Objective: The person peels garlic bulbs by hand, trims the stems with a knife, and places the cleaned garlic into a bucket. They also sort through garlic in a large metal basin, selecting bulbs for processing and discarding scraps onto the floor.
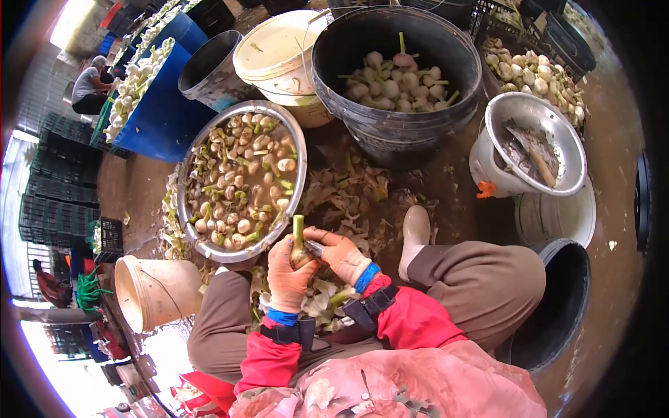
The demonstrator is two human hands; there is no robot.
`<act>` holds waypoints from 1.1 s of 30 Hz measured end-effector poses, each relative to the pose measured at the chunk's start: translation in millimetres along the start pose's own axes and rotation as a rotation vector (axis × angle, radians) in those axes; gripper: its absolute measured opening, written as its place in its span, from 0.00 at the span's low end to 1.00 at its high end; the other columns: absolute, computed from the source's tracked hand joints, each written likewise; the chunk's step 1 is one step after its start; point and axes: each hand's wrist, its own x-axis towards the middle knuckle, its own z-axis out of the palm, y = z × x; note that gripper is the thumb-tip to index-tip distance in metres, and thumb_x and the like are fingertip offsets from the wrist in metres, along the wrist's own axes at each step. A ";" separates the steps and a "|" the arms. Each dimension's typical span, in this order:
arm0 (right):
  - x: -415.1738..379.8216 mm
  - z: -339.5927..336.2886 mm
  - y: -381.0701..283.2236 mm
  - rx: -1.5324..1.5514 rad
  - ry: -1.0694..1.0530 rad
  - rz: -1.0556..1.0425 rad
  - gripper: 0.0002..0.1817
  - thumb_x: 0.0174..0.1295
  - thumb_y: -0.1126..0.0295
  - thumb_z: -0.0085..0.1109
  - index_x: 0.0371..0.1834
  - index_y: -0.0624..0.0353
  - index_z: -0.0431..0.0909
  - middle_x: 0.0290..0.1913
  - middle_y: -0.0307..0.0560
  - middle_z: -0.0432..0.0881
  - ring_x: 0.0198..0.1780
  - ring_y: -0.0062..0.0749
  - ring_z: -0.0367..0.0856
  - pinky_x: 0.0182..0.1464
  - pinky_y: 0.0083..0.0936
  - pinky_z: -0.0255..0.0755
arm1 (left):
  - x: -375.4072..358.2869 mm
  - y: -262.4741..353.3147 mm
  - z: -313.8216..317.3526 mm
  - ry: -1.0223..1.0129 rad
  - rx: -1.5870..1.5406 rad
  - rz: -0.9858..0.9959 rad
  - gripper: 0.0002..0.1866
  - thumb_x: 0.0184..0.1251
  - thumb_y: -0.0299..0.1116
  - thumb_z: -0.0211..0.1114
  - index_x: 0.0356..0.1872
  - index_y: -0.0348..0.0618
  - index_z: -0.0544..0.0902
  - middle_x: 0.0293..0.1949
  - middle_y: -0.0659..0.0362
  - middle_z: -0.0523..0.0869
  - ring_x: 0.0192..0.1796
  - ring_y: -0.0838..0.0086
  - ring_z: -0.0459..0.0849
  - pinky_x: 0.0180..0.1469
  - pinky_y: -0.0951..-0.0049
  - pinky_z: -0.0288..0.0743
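My left hand (289, 273), in an orange glove, is wrapped round a garlic bulb (300, 256) whose cut green stem points up. Against the bulb's right side, my gloved right hand (339, 255) is closed on a small tool (315, 247), mostly hidden by the fingers; it looks like a knife. Just beyond my hands to the left, a metal basin (301, 167) holds many trimmed bulbs in brown water. Peeled leaves (334, 296) lie below my hands, between my legs.
A black tub (397, 132) with white bulbs stands ahead, beside a cream bucket (279, 59). At right are a metal bowl (575, 150) on a bucket and a heap of bulbs (536, 76). A white bucket (164, 292) lies at left. Another person (89, 87) sits at far left.
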 end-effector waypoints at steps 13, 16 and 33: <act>-11.0 0.7 -15.1 -0.096 0.240 -0.012 0.19 0.53 0.84 0.49 0.49 0.61 0.75 0.47 0.46 0.80 0.48 0.28 0.76 0.53 0.21 0.68 | -10.4 15.7 5.1 -0.088 -0.802 -0.374 0.28 0.48 0.35 0.67 0.54 0.44 0.71 0.47 0.53 0.76 0.44 0.65 0.79 0.40 0.70 0.76; -9.6 4.7 -15.6 0.185 0.135 -0.060 0.19 0.52 0.87 0.50 0.48 0.62 0.76 0.47 0.42 0.79 0.49 0.24 0.75 0.56 0.20 0.66 | -3.5 12.0 -6.8 -0.015 -1.748 -0.881 0.19 0.59 0.44 0.57 0.52 0.56 0.73 0.47 0.59 0.79 0.43 0.65 0.80 0.31 0.69 0.78; -14.3 23.3 -8.2 0.312 0.109 0.195 0.14 0.55 0.73 0.62 0.45 0.60 0.78 0.39 0.37 0.80 0.37 0.19 0.77 0.39 0.17 0.74 | 36.6 -99.1 8.6 -0.007 -0.699 -0.653 0.35 0.57 0.19 0.55 0.65 0.40 0.49 0.54 0.53 0.70 0.47 0.71 0.75 0.48 0.75 0.73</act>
